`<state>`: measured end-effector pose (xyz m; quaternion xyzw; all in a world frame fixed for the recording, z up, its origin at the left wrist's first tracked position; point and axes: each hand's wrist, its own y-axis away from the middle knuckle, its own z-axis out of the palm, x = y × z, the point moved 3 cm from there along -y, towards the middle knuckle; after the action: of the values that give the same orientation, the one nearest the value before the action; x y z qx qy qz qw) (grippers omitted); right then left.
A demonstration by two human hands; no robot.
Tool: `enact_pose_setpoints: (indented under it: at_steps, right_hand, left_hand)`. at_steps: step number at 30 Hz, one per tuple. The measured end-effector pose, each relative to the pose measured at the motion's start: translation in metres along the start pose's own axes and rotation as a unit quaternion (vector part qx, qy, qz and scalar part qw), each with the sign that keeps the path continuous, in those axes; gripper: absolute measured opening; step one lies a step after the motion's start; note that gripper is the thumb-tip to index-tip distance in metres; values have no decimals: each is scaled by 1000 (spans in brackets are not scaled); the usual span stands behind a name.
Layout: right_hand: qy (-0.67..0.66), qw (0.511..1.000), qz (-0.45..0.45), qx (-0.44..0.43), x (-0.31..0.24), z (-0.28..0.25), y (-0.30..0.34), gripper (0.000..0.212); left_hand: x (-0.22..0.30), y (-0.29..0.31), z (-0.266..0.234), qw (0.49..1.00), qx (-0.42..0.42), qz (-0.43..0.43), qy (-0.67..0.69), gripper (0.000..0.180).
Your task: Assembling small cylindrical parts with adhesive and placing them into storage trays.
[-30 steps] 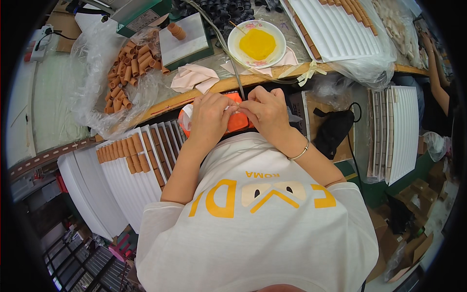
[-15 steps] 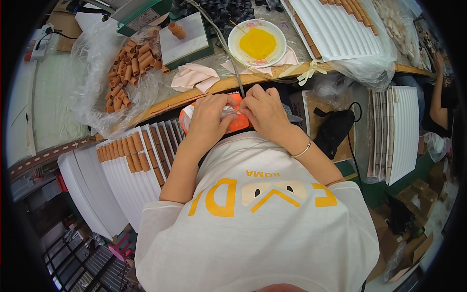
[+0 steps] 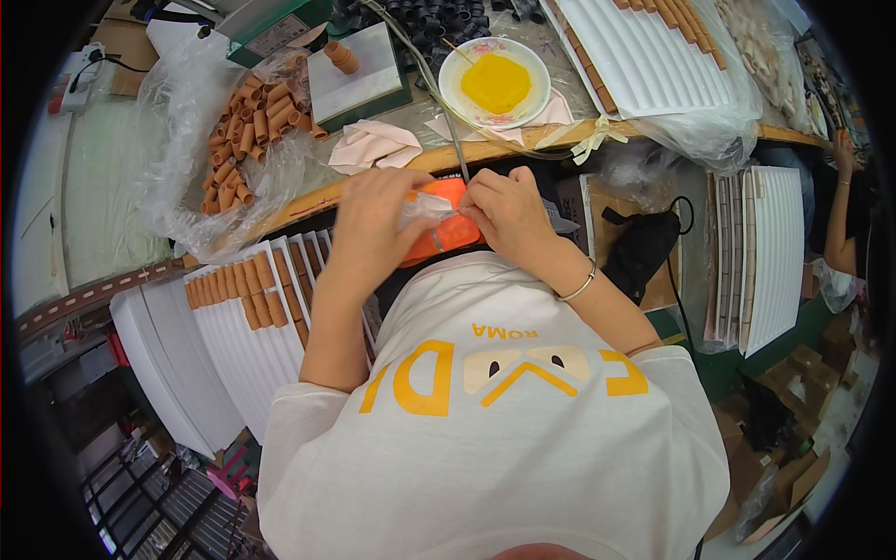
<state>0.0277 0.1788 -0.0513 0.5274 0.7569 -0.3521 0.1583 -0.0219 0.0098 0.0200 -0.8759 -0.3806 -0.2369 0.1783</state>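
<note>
Left hand (image 3: pixel 375 224) sliding leftward, now at the left of the orange pack (image 3: pixel 457 233), gripping or not I cannot tell, white film (image 3: pixel 429 206) above the pack, my right hand (image 3: pixel 509 210) pinching its end.

Light bright, diffuse. Pale-brown wooden front edge (image 3: pixel 495 152) of the workbench bowed by fisheye; black vignette around. Glints on crumpled clear plastic sheeting (image 3: pixel 161 140), surface's left end. Deep shadow under front edge. Bare left hand (image 3: pixel 366 224) slightly blurred.
</note>
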Motion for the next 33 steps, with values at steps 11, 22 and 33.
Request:
enact_pose_setpoints:
  at_steps: [11, 22, 33]
  right_hand:
    - [-52, 994, 91, 25, 1, -14, 2, 20]
    - [11, 992, 58, 112, -2, -19, -4, 30]
    - [-5, 996, 46, 72, -3, -19, -3, 31]
  left_hand:
    - [-11, -9, -17, 998, 1, -7, -57, 8]
    - [-8, -7, -22, 1000, 3, -14, -13, 19]
    - [12, -23, 10, 991, -27, 91, -99, 39]
